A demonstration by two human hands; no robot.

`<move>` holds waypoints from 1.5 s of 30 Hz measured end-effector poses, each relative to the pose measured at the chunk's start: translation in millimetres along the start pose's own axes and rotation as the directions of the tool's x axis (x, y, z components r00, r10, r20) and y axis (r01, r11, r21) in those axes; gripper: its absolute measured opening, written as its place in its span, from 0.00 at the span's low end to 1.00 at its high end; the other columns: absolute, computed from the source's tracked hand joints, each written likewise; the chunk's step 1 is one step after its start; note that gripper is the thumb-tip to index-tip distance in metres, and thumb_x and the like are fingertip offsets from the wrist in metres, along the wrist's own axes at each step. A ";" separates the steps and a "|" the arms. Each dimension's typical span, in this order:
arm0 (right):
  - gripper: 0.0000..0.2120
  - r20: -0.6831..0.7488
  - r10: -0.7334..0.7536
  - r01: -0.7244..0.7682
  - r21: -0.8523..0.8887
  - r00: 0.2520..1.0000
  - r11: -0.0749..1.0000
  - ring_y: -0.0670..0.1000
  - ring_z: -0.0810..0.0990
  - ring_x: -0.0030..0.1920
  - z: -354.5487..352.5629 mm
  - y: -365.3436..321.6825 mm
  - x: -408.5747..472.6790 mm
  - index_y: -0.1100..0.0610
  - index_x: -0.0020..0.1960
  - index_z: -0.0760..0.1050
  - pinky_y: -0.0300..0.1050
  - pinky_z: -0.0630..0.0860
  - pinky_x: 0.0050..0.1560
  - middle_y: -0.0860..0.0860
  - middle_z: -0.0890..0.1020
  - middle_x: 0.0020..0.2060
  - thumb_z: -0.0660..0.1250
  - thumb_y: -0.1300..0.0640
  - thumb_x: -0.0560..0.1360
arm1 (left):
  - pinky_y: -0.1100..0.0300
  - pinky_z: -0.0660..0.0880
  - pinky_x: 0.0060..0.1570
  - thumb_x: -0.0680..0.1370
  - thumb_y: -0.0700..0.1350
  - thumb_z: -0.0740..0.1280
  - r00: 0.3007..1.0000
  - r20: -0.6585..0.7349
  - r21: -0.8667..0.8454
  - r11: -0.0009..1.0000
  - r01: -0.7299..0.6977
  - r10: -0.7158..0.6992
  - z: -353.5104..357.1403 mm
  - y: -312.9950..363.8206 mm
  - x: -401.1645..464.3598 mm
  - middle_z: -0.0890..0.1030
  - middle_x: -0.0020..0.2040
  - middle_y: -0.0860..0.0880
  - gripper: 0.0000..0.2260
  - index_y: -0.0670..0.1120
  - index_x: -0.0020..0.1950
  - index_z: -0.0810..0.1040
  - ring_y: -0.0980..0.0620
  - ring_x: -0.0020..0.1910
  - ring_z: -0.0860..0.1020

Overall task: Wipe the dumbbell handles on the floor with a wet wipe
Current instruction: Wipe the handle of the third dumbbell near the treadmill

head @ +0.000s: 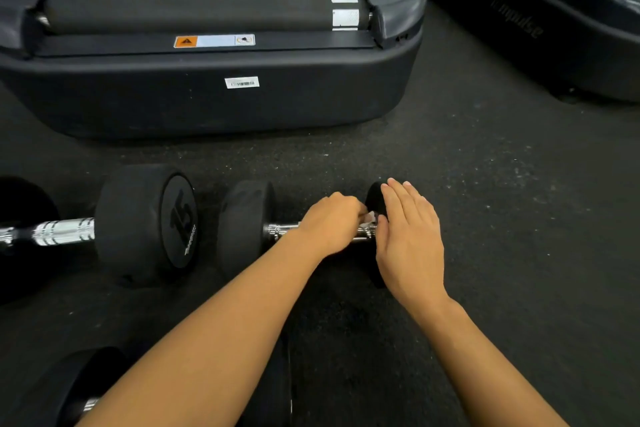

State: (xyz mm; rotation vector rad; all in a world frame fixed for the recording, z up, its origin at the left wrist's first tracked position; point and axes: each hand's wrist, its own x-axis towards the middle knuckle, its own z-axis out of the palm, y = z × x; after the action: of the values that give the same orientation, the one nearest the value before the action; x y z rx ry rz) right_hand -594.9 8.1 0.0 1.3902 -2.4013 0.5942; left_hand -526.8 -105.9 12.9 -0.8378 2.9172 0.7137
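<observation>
A small black dumbbell (246, 224) lies on the dark rubber floor in the middle of the view, its chrome handle (281, 230) running left to right. My left hand (330, 227) curls over the handle's right part and grips a white wet wipe (369, 218), of which only a small crumple shows. My right hand (410, 239) rests with straight fingers on the dumbbell's right head (375, 198). A larger dumbbell marked 15 (147, 224) lies to the left with a bare chrome handle (64, 231).
A third dumbbell (83, 388) lies at the bottom left, partly under my left forearm. A treadmill's rear end (214, 94) stands just beyond the dumbbells. A second machine (540, 21) sits at the top right. Open floor (519, 204) stretches to the right.
</observation>
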 end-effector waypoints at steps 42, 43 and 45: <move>0.22 -0.012 -0.007 0.007 -0.023 1.000 1.000 0.57 0.69 0.67 0.8 -0.5 -0.3 0.63 0.65 0.71 0.48 0.57 0.68 0.57 0.74 0.65 0.52 0.57 0.75 | 0.54 0.75 0.45 0.80 0.49 0.59 0.995 -0.029 -0.085 0.992 -0.096 0.094 0.6 -4.8 -11.2 0.80 0.40 0.50 0.10 0.48 0.53 0.79 0.54 0.39 0.78; 0.23 -0.007 -0.008 0.008 -0.022 1.000 1.000 0.57 0.69 0.67 0.9 -0.3 0.0 0.63 0.66 0.70 0.48 0.57 0.68 0.57 0.74 0.65 0.52 0.57 0.75 | 0.54 0.75 0.45 0.80 0.49 0.59 0.997 -0.018 -0.058 0.995 -0.078 0.077 -0.7 -6.6 -9.3 0.79 0.40 0.50 0.10 0.48 0.53 0.79 0.53 0.40 0.78; 0.23 -0.004 -0.008 0.008 -0.011 1.000 1.000 0.57 0.69 0.67 0.8 0.6 1.5 0.63 0.66 0.70 0.48 0.57 0.68 0.57 0.74 0.65 0.51 0.57 0.75 | 0.52 0.75 0.43 0.80 0.48 0.59 1.000 0.007 -0.011 1.000 -0.016 0.016 -4.2 -11.6 -4.0 0.78 0.39 0.49 0.10 0.47 0.50 0.79 0.50 0.40 0.78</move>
State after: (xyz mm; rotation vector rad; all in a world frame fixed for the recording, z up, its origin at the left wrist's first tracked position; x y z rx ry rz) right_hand -596.2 6.9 -0.1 1.3919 -2.3916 0.5805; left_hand -517.1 -114.5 12.3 -0.8122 2.9194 0.7330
